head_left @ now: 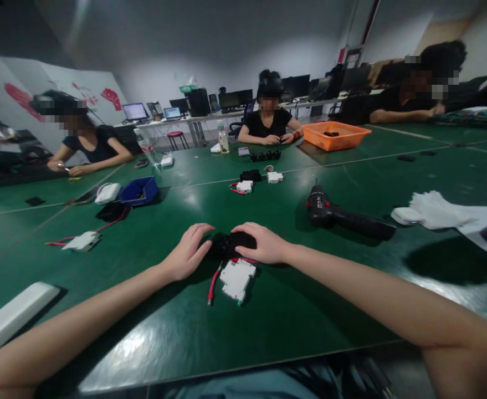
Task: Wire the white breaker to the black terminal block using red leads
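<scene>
A small black part (226, 245) lies on the green table between my two hands, its exact kind hard to make out. My right hand (266, 244) curls around its right end, thumb on the near side and fingers over the far side. To the left, my left hand (188, 252) is open, thumb and fingers apart, close to the part's left end. Just in front of the black part rests a white circuit breaker (237, 279). A red wire (214, 284) with a bare metal end lies at its left, and more red wire shows under my right hand.
A black cordless screwdriver (347, 217) lies to the right, near white gloves (438, 209). At left are another white breaker (83, 241) and a blue bin (139, 191). Farther off stand an orange basket (334, 137) and a bottle (222, 138). Several people sit around the table.
</scene>
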{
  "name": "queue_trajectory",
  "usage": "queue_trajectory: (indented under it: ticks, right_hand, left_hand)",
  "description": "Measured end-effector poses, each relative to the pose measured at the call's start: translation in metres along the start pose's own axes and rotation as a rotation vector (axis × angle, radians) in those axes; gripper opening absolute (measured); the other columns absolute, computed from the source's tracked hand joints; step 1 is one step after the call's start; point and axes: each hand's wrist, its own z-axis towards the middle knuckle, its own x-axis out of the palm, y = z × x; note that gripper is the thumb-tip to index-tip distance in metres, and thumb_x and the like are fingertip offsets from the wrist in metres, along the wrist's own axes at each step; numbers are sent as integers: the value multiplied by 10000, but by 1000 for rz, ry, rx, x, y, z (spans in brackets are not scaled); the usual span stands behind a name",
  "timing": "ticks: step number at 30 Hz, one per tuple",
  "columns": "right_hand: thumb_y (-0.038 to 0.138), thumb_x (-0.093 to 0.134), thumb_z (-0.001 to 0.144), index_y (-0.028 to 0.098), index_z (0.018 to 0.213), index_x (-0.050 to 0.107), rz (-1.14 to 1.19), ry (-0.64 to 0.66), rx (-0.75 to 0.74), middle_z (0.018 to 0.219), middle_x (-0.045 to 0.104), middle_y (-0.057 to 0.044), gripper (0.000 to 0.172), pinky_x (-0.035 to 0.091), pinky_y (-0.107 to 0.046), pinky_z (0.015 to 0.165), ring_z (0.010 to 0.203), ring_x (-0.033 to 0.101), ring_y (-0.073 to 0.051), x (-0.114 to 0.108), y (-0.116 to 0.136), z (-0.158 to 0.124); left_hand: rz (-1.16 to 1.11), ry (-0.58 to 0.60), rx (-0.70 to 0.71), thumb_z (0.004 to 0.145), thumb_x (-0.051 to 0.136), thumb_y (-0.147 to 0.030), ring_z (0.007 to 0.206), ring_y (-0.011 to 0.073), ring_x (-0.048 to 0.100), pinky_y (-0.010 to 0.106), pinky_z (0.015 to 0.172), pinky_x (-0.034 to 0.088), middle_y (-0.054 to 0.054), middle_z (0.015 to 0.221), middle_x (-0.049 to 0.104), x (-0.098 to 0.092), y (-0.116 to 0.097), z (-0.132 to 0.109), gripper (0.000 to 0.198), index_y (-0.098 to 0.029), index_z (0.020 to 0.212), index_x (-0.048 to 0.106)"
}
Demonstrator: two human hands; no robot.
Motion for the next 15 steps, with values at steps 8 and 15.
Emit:
queue_trajectory:
  ticks: [8,15]
  right_hand:
    - [364,620,926,213,1298,562,-125,-70,212,1243,633,-109,405,485,-462,996,1139,602,-257,-33,-14,-28]
    - [340,594,923,189,1325,529,-411,-200,245,1291,587,-164,434,446,-566,1039,1218,554,-329,-63,-20,-44]
  left_hand:
    - [-7,138,133,977,445,-377,866,198,529,335,764,452,61,933,574,-9,-35,-15,203,-185,957,509]
    - [24,253,142,961,424,-342,822,192,556,312,719,431,45,935,592,-7,-33,-17,214,-192,1095,497]
